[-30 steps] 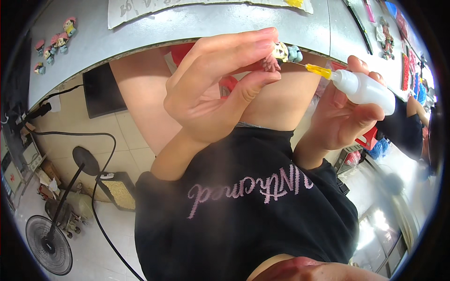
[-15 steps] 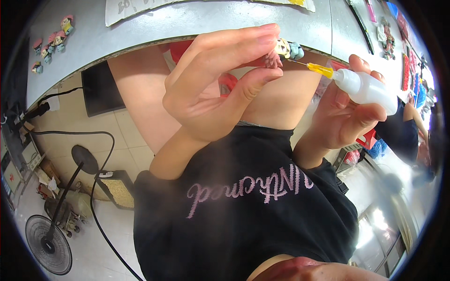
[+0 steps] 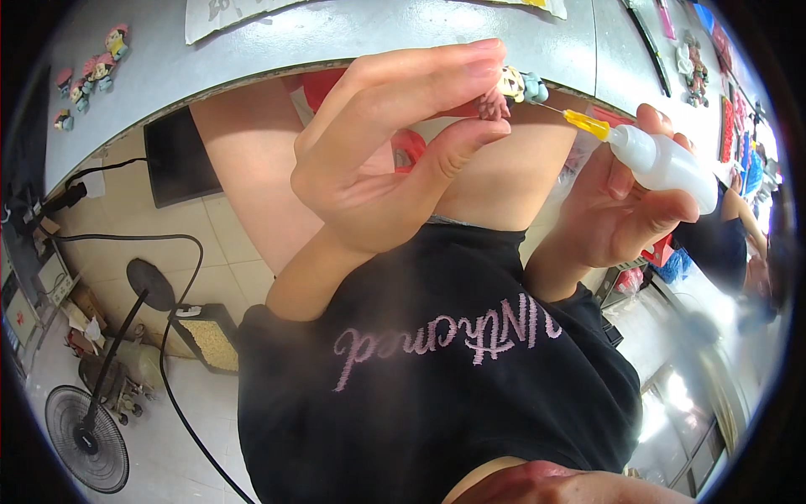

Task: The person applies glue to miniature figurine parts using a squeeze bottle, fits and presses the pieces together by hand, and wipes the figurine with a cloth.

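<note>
Between its thumb and fingertips, my left hand (image 3: 386,151) pinches a small painted figurine (image 3: 510,86) with pinkish hair, a pale face and a blue-grey body. The hair end is in the fingers and the body sticks out to the right. My right hand (image 3: 625,197) is closed around a white squeeze bottle (image 3: 667,168). A yellow needle tip (image 3: 586,124) on the bottle points left toward the figurine, its thin needle ending close to the blue-grey part. Whether the needle touches it I cannot tell. Both hands are raised in front of the table's near edge.
Several similar figurines (image 3: 102,71) lie on the grey table (image 3: 336,34) at the far left. A paper sheet (image 3: 243,15) is at the back. On the right are a black pen-like tool (image 3: 648,49) and more small figures (image 3: 695,74). A floor fan (image 3: 86,437) stands lower left.
My right hand has drawn the bottle slightly right, away from the figurine, so the needle now sits farther out. The figurine has tilted or shifted slightly right in my left fingers.
</note>
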